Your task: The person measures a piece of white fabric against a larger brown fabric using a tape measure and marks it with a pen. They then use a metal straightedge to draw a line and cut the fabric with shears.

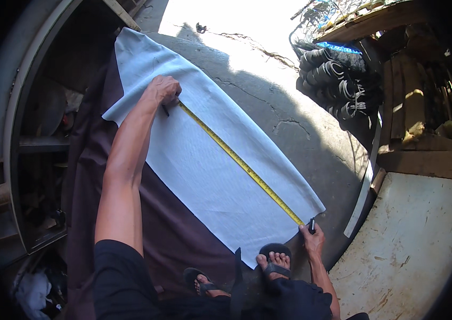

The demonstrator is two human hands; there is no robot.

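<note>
A pale blue cloth lies spread over a dark maroon cloth, with a yellow tape measure stretched diagonally across it. My left hand is closed over the upper end of the tape, with a small dark object partly showing beneath it. My right hand grips a black object at the tape's lower end, by the pale cloth's corner. I cannot make out exactly what that object is. My sandalled feet stand at the cloth's lower edge.
An open metal-framed cabinet stands at the left. A cracked concrete floor shows beyond the cloth. Black strapping rolls, wooden boards, a stained pale board and a narrow pale strip lie along the right.
</note>
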